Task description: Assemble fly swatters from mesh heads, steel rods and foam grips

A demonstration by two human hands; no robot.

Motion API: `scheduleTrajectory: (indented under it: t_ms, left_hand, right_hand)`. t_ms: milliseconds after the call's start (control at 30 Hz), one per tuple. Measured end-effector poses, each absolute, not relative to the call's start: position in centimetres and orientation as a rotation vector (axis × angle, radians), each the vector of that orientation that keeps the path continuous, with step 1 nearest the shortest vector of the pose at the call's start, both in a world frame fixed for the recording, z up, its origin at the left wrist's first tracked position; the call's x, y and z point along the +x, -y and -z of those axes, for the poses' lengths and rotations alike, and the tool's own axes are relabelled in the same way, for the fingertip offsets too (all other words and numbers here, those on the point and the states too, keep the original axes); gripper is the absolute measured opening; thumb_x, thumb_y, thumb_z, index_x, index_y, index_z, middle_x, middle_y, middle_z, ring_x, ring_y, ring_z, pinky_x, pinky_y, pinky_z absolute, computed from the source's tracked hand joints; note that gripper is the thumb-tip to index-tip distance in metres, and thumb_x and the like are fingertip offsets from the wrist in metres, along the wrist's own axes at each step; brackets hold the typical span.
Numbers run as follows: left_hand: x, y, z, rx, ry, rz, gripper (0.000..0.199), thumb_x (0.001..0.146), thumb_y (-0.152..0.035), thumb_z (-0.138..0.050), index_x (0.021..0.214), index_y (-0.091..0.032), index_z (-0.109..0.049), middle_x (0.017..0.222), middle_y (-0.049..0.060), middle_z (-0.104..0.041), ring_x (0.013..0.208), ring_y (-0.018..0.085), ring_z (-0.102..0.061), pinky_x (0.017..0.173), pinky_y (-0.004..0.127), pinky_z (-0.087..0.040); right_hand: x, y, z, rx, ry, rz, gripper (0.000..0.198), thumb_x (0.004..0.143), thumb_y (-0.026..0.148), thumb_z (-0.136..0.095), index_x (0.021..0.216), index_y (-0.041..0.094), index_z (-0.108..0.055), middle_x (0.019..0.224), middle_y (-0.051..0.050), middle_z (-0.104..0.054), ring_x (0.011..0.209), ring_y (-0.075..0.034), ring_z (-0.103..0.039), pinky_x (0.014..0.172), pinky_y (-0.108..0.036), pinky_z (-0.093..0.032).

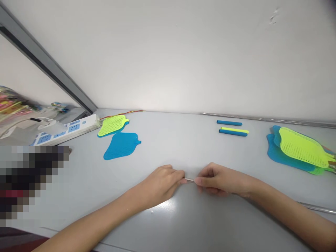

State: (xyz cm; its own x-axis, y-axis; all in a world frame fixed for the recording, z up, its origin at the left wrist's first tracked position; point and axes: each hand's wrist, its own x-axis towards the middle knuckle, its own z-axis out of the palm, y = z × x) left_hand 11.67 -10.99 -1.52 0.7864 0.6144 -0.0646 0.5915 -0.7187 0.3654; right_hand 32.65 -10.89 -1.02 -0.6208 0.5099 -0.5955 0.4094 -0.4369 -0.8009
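Observation:
Between my two hands shows a short stretch of a thin silvery metal rod (190, 180). The fingers of my left hand (166, 183) are curled round its left part, which they hide. At the right, my right hand (214, 180) pinches the rod between thumb and fingers. Both hands are just above the grey table, near its middle. Left of them lies a blue perforated fly-swatter head (122, 145), flat on the table. Behind it a yellow-green fly-swatter head (113, 125) rests on another blue one.
Blue handle tubes (229, 123) and a yellow-green tube (235, 130) lie at the back right. Several fly swatters (301, 147) are stacked at far right. A metal rod (320, 208) lies nearer. A white power strip (70, 129) stands at left, beside a pixelated patch.

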Motion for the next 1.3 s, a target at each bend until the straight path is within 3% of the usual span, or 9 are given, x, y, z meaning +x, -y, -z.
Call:
scheduleTrajectory:
  t_ms: [200,433,833,1300]
  left_hand:
    - [11.2,10.5,0.6,2.500,-0.919,-0.002,0.035,0.091,-0.032,-0.022,0.081,-0.018,-0.052,0.063,0.000,-0.050,0.063,0.014,-0.046,0.061,0.025,-0.034]
    - [10.5,10.3,0.0,2.369,-0.934,0.002,0.029,0.086,-0.042,-0.035,0.095,-0.021,-0.052,0.077,0.000,-0.055,0.076,0.016,-0.048,0.063,0.024,-0.034]
    - [10.1,9.3,-0.1,2.475,-0.881,-0.044,0.030,0.089,-0.032,-0.032,0.065,-0.017,-0.044,0.062,-0.004,-0.050,0.064,0.010,-0.047,0.069,0.022,-0.032]
    - [10.9,10.2,0.6,2.561,-0.857,-0.081,0.034,0.090,-0.031,-0.028,0.063,-0.017,-0.041,0.057,-0.003,-0.046,0.057,0.011,-0.043,0.063,0.024,-0.032]
  right_hand:
    - [32.6,10.9,1.4,-1.313,1.631,-2.212,0.037,0.072,0.051,-0.052,0.071,0.014,-0.057,0.052,0.005,-0.037,0.042,-0.004,-0.030,0.037,-0.018,-0.019]
    - [32.9,10.8,1.5,-1.263,1.624,-2.238,0.037,0.073,0.050,-0.050,0.073,0.014,-0.057,0.052,0.005,-0.037,0.039,-0.003,-0.029,0.035,-0.018,-0.018]
    - [32.9,10.7,1.6,-1.233,1.626,-2.254,0.035,0.076,0.047,-0.048,0.073,0.014,-0.057,0.051,0.005,-0.038,0.037,-0.003,-0.029,0.035,-0.018,-0.019]
    - [33.0,10.5,1.7,-1.259,1.659,-2.243,0.034,0.074,0.046,-0.051,0.071,0.013,-0.058,0.051,0.004,-0.036,0.040,-0.004,-0.029,0.036,-0.018,-0.019]
